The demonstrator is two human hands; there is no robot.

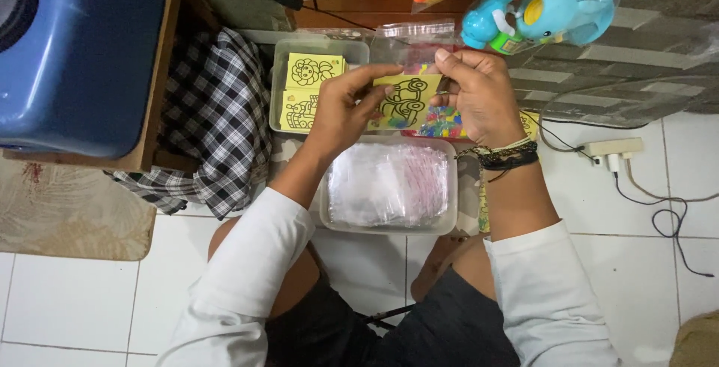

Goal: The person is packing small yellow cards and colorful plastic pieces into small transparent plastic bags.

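Above the clear tub of plastic bags (388, 185), the left hand (346, 108) and right hand (477, 96) both pinch one yellow sticker card (405, 102), partly slipped into a clear zip bag (414, 41). More yellow cards (305, 90) wait unbagged in the tray left of it.

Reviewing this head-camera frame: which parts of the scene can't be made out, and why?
- Yellow card: both edges covered by the left hand and right hand.
- Small dark item at the right hand's fingers: too small to identify.
- Clear bags in the near tray: a blurred stack, number unreadable.
- Far tray: lower cards partly hidden by the left hand.
- Blue container: cut off by the top and left edges.
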